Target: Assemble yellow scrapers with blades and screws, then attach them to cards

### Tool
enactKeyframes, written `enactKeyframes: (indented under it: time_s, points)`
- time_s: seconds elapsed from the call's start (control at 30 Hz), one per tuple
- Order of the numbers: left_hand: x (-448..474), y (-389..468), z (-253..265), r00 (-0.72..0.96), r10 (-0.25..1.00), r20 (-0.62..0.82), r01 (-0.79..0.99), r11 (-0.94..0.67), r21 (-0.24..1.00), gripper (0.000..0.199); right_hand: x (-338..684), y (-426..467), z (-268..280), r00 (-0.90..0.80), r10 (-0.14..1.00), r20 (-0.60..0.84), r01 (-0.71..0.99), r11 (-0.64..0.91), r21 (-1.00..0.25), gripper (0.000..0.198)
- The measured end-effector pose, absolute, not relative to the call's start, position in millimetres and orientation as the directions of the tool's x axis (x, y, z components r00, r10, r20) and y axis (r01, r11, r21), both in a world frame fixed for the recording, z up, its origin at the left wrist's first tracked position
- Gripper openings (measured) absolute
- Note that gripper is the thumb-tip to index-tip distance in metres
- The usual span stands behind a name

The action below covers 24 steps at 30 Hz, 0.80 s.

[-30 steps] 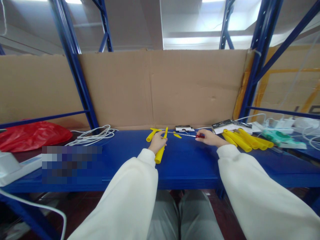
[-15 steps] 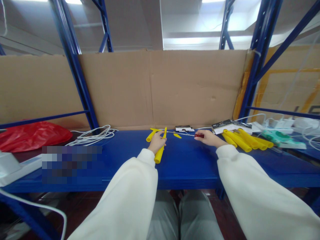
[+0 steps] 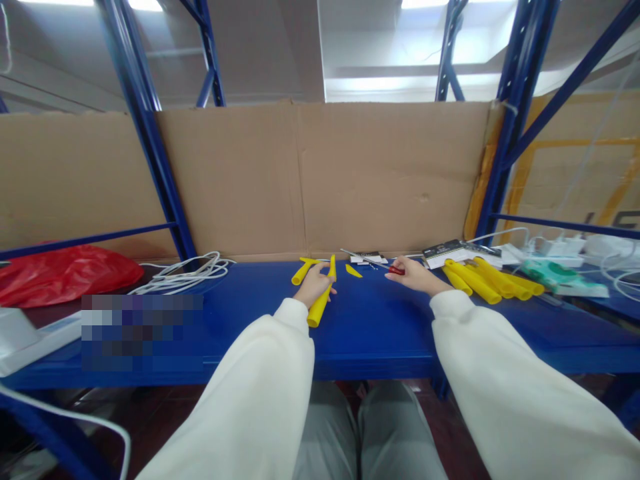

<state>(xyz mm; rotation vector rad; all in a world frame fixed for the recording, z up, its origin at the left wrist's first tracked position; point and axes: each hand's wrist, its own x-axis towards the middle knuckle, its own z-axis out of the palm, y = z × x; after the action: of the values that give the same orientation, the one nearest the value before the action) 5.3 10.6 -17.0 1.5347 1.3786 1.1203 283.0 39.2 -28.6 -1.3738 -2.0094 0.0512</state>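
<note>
My left hand [image 3: 314, 285] is closed around a yellow plastic tube [image 3: 318, 312], whose narrow tapered end points away from me above the blue tabletop [image 3: 370, 327]. Another yellow piece [image 3: 301, 273] lies just beyond that hand, partly hidden by it. My right hand [image 3: 413, 276] grips the red handle of a screwdriver [image 3: 397, 270]; its long thin metal shaft points left and slightly up, the tip apart from the yellow tube. Between the hands, a small pointed yellow piece [image 3: 353, 271] rests on the table. Tiny metal bits, perhaps screws, lie near a small black-and-white box [image 3: 373, 257].
At right, several yellow tubes [image 3: 480, 283] lie beside a black-and-white box [image 3: 445, 252] and a green packet [image 3: 555, 275]. Coiled white cable [image 3: 187, 272], a red bag [image 3: 70, 273] and a white power strip [image 3: 45, 340] are at left. A cardboard panel [image 3: 350, 180] stands behind.
The screwdriver's tip has risen and swung away from the yellow tube, so the shaft tilts more steeply. My left hand and the tube have hardly moved.
</note>
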Motion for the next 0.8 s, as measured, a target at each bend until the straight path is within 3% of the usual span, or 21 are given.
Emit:
enactKeyframes:
  time_s: [0.2,0.8]
  points:
    - [5.8,8.4,-14.7,-0.016,0.998,0.062,0.263,-0.056,0.963,0.045,282.3,35.5,-25.7,-0.241,0.820,0.519,0.774,0.485,-0.407,0.022]
    - [6.1,7.7,-14.5,-0.028,0.997,0.071,0.352,-0.057,0.934,0.038,281.1,30.3,-21.5,-0.321,0.792,0.520,0.663,0.579,-0.474,0.031]
